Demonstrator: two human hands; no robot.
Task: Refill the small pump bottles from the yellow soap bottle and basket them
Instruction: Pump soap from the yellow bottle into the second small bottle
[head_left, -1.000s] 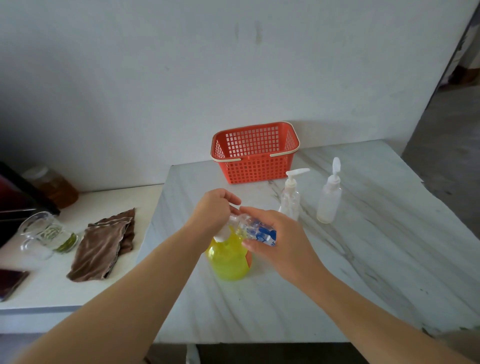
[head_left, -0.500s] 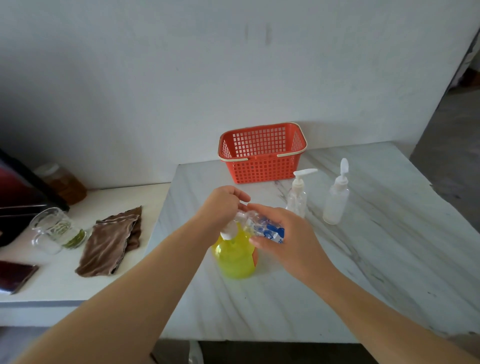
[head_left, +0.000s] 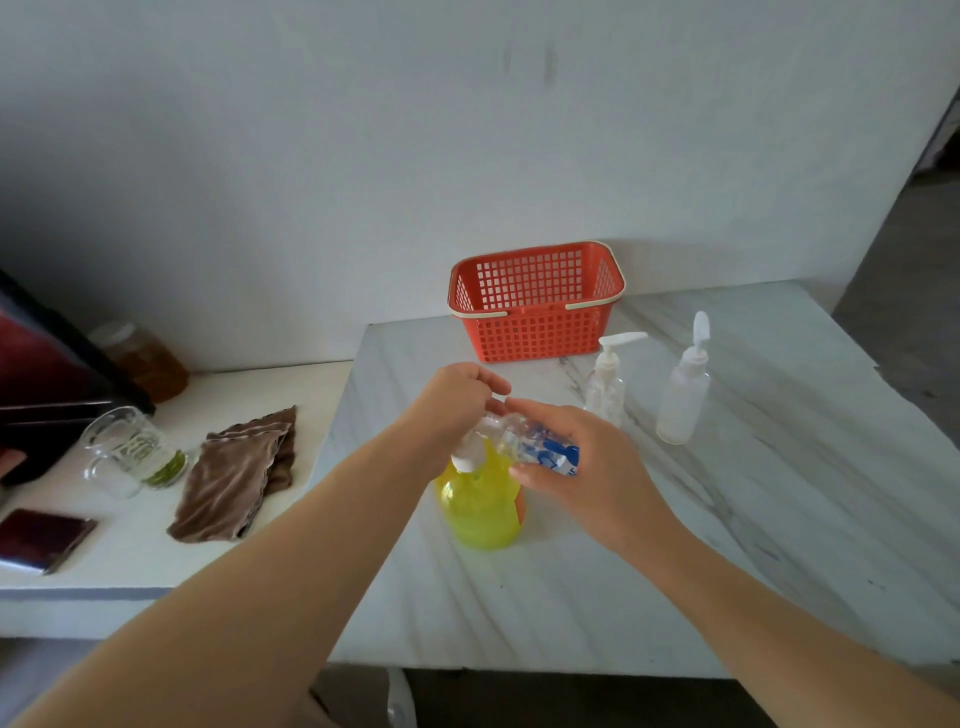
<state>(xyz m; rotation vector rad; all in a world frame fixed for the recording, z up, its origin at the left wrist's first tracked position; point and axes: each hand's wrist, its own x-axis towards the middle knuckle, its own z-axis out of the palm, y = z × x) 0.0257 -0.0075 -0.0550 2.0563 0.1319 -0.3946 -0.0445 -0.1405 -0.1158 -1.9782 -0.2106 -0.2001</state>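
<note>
We see the right hand (head_left: 587, 467) gripping a small clear blue-labelled bottle (head_left: 540, 447), tipped sideways over the big yellow plastic soap bottle (head_left: 480, 506) on the white marble table (head_left: 727, 545). The left hand (head_left: 457, 400) closes on that bottle's white pump top (head_left: 469, 455) (partly hidden). 2 clear pump bottles, one (head_left: 605, 384) beside the other (head_left: 683, 397), stand near the red plastic mesh basket (head_left: 535, 304).

The left hand (head_left: 457, 400) presses the yellow soap bottle (head_left: 480, 512) pump while the right hand (head_left: 587, 467) tilts a small clear bottle (head_left: 540, 449) against it.
</note>
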